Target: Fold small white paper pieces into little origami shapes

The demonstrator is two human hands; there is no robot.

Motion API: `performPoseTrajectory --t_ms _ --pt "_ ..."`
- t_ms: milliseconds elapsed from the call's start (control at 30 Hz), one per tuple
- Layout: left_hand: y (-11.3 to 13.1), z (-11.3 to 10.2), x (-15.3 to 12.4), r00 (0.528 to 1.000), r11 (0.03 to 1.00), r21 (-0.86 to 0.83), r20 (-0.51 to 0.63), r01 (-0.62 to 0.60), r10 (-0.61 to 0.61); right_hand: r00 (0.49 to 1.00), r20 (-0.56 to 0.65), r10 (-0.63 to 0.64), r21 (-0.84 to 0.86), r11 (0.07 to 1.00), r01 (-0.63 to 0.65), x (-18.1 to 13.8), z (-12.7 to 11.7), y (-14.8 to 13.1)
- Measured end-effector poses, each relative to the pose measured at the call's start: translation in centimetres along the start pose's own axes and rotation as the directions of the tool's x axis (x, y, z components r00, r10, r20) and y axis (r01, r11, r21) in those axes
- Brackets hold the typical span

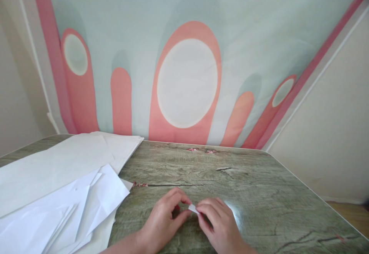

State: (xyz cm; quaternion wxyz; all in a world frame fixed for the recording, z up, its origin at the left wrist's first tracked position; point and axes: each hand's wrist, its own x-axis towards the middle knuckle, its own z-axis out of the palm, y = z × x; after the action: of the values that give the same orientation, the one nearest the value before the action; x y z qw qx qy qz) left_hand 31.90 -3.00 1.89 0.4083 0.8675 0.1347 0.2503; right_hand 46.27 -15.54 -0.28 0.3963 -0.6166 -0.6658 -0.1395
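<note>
Grey wood-grain table (259, 192), lower centre: I see left hand (164, 219) and right hand (219, 223) both pinching a tiny paper scrap (193, 208). Feather-light, creasable; best gripped at its edges.

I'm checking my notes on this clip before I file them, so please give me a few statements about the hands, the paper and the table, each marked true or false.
1. Both hands, the left hand and the right hand, pinch a small white piece of paper between them. True.
2. The loose white sheets lie on the right side of the table. False: they lie on its left side.
3. The table has a grey-green wood-grain top. True.
4. The left hand rests on the loose white sheets. False: it is clear of them, at the small piece.
5. The backdrop behind the table is plain black. False: it is pale blue with pink arches.
</note>
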Motion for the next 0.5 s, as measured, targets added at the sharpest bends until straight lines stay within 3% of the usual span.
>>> performPoseTrajectory --t_ms 100,233,367,500 --pt "-0.12 0.00 -0.24 0.997 0.989 0.121 0.005 -0.081 0.081 0.989 0.096 -0.111 -0.154 0.980 0.125 0.04 -0.13 0.19" --pt "-0.07 -0.03 -0.46 0.990 0.955 0.264 0.076 -0.136 0.120 0.968 0.200 -0.155 -0.278 0.938 0.207 -0.18 0.12 0.15" --pt "-0.06 0.05 -0.51 0.984 0.916 0.368 0.136 -0.159 0.116 0.950 0.240 -0.199 -0.295 0.918 0.266 -0.29 0.40 0.05" --pt "-0.06 0.13 -0.48 0.982 0.902 0.401 0.155 -0.158 0.103 0.956 0.230 -0.185 -0.248 0.938 0.241 -0.17 0.24 -0.01"
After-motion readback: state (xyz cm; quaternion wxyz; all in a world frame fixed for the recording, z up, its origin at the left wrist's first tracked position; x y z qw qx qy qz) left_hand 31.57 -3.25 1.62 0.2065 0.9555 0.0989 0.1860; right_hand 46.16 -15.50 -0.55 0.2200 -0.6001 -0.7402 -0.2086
